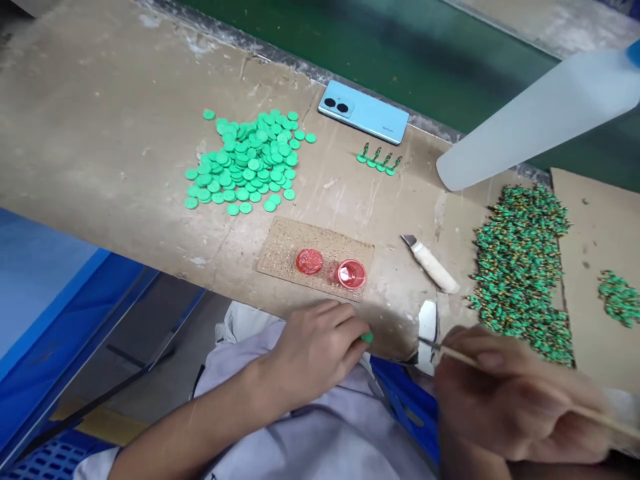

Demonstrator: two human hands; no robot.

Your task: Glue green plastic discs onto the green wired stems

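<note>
My left hand (320, 343) is closed at the table's near edge, pinching a small green disc (367, 337) between thumb and fingertips. At the lower right, my right hand (515, 387), somewhat blurred, grips a thin pale stick with a dark narrow tip, like a fine paintbrush (457, 355); its tip points toward the left hand and stays apart from the disc. Just beyond the left hand lies a brown speckled board (287, 243). On it sit an open red cup (353, 274) and a round red lid-like piece (309, 261).
A heap of green discs (250, 160) lies at back left. Several discs with small figures (379, 160) stand below a light-blue phone (364, 112). A knife (430, 263), a white strip (427, 327), a tall whitish bottle (530, 120) and a pile of small green pieces (523, 267) are rightward.
</note>
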